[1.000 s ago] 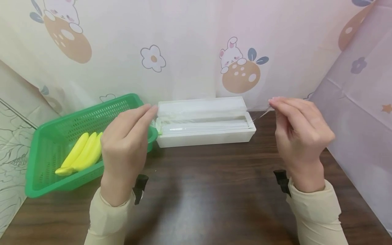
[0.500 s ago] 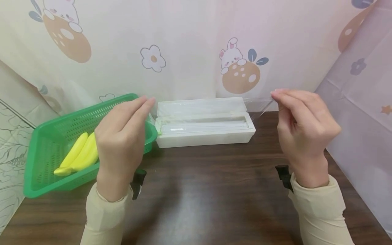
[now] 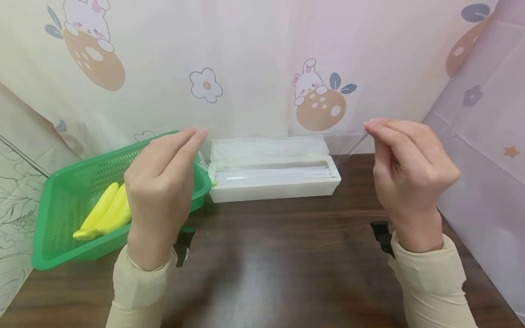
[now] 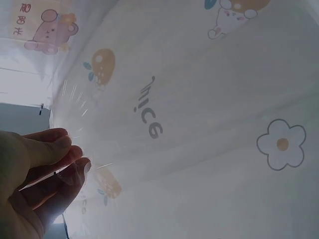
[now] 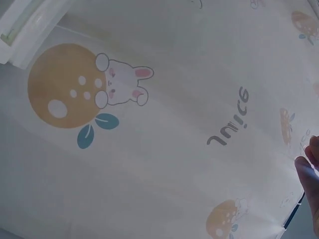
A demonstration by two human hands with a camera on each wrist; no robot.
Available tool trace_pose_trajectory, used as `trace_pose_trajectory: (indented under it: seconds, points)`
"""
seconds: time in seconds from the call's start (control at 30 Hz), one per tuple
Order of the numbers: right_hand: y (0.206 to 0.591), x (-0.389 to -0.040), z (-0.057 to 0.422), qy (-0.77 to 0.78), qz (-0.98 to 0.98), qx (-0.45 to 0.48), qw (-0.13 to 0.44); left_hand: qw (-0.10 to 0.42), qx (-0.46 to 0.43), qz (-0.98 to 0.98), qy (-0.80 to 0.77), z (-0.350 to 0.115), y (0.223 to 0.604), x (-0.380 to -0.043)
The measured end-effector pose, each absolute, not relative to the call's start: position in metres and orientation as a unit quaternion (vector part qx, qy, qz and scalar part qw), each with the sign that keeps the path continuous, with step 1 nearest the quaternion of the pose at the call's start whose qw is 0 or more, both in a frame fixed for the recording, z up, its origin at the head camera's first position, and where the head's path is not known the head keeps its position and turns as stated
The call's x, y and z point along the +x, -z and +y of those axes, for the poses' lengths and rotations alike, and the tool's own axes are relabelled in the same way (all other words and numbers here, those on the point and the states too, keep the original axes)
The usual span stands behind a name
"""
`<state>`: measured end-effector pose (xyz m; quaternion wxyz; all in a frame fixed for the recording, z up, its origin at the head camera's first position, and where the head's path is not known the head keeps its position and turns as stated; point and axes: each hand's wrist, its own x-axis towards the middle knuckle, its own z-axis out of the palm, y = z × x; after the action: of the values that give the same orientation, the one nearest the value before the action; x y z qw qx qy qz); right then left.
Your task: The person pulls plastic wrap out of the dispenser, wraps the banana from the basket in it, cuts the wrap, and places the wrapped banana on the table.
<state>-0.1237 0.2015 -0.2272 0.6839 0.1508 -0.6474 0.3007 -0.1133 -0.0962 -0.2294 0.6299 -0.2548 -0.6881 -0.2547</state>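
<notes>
A sheet of clear cling film (image 3: pixel 348 140) stretches from an open white box (image 3: pixel 275 191) up to both hands. At its left corner, my left hand (image 3: pixel 161 191) pinches the film between thumb and fingertips; the left wrist view shows creases fanning out from that hand (image 4: pixel 45 174). My right hand (image 3: pixel 414 177) pinches the opposite corner, raised above the table. In the right wrist view only the fingertips (image 5: pixel 311 159) show at the edge. A white roll lies inside the box, seen through the film, and the box's lid (image 3: pixel 268 148) stands up behind.
Left of the box is a green perforated basket (image 3: pixel 49 218) holding yellow bananas (image 3: pixel 104 212), partly hidden behind the left hand. A dark wooden table (image 3: pixel 279 255) lies below the hands. A printed curtain (image 3: pixel 250 64) hangs behind and along the sides.
Both hands have risen a little and moved slightly apart, drawing more film up from the box. Its upper edge now shows taut between them. The head view has tilted slightly upward.
</notes>
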Motion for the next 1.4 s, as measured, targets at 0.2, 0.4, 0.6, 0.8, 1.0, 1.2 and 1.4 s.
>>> trace_pose_trajectory:
  seconds: [0.2,0.4,0.6,0.8,1.0,1.2,1.4]
  points:
    - [0.222,-0.123,0.200,-0.301,-0.641,0.150,0.690,0.635,-0.252,-0.687,0.247,-0.097,0.225,-0.111]
    - [0.219,-0.122,0.200,-0.297,-0.638,0.142,0.696,0.641,-0.250,-0.684,0.243,-0.097,0.221,-0.112]
    - [0.214,-0.123,0.201,-0.291,-0.639,0.138,0.699,0.641,-0.247,-0.686,0.241,-0.097,0.215,-0.111]
    - [0.209,-0.123,0.203,-0.286,-0.644,0.133,0.697,0.644,-0.245,-0.682,0.246,-0.097,0.210,-0.112]
    - [0.205,-0.123,0.206,-0.281,-0.647,0.129,0.697,0.646,-0.244,-0.676,0.256,-0.095,0.205,-0.114]
    - [0.205,-0.120,0.213,-0.269,-0.642,0.141,0.704,0.646,-0.256,-0.670,0.261,-0.097,0.203,-0.111]
    - [0.209,-0.109,0.217,-0.266,-0.625,0.159,0.717,0.647,-0.279,-0.661,0.258,-0.111,0.217,-0.108]
